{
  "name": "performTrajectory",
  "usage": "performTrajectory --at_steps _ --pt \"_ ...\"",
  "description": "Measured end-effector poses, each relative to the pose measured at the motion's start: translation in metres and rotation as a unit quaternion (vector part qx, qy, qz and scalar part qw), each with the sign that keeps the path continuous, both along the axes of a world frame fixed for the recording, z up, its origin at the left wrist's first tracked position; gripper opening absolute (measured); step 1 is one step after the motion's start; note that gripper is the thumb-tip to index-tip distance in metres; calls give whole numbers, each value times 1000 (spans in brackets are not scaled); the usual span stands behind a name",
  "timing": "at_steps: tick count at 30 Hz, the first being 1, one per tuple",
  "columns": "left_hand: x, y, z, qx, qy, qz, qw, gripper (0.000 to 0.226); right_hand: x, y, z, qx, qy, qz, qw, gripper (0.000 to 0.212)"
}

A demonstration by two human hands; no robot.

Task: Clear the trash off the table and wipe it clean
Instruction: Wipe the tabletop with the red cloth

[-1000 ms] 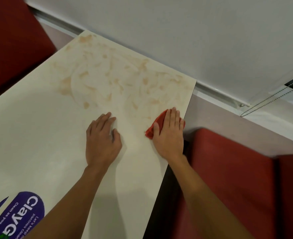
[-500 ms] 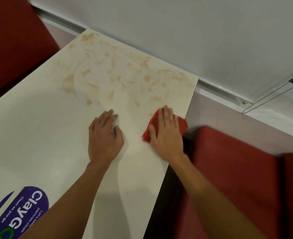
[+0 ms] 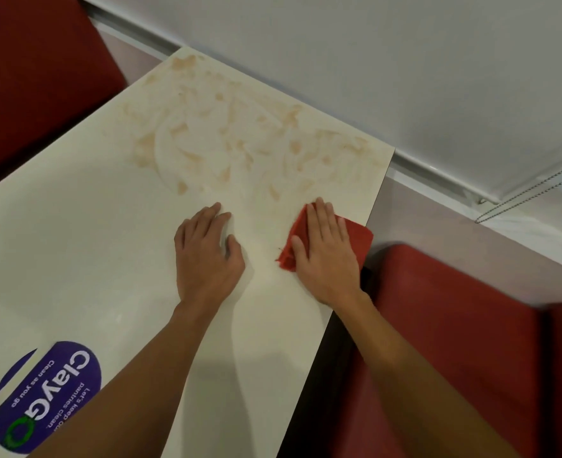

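- Near end of the worktop point(image 3: 74, 259), by the sticker point(image 3: 41, 401): looks clean, no trash in view.
- Left hand point(image 3: 206, 256): flat on the worktop, fingers relaxed, grasping nothing.
- Right hand point(image 3: 325, 256): fingers straight, pressing the cloth point(image 3: 362, 241) down at the right edge. The cloth lies under the palm.
- Far end: brown stains point(image 3: 226, 133) just beyond both hands. Wiping judged incomplete.
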State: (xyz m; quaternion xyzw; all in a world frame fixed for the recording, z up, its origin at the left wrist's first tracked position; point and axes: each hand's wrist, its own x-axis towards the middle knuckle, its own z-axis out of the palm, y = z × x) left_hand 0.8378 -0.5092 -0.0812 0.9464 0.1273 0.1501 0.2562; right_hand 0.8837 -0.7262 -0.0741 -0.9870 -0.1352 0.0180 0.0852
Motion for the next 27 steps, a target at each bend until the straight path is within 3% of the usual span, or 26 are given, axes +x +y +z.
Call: performTrajectory --at_steps 5,7,10,12,15,17,20,23,24,27 --pt "0 0 -1 -14 1 4 1000 46 62 -5 2 0 25 -164 986 77" --pt "1 0 0 -13 -1 3 1000 46 70 14 4 -9 20 -137 990 77" --pt "0 -1 0 -10 -1 7 1000 46 31 9 4 1 9 5 1000 75" --pt "0 -1 0 -10 -5 7 1000 46 14 -15 3 4 7 25 1000 76" --pt "1 -1 1 -12 -11 9 1000 47 48 -15 3 2 17 -116 993 80" --pt "1 0 1 -16 -7 8 1000 48 72 10 5 -10 25 -158 987 81" --pt "0 0 1 -9 -2 5 1000 49 60 34 6 1 15 -42 999 76" --pt "1 0 -1 -2 -1 5 1000 51 18 6 6 20 14 94 995 73" --pt "0 0 -1 -1 -3 7 1000 51 14 -6 4 12 9 82 996 72" --pt "1 0 0 -9 -8 8 1000 50 40 -13 2 -15 10 -75 997 74"
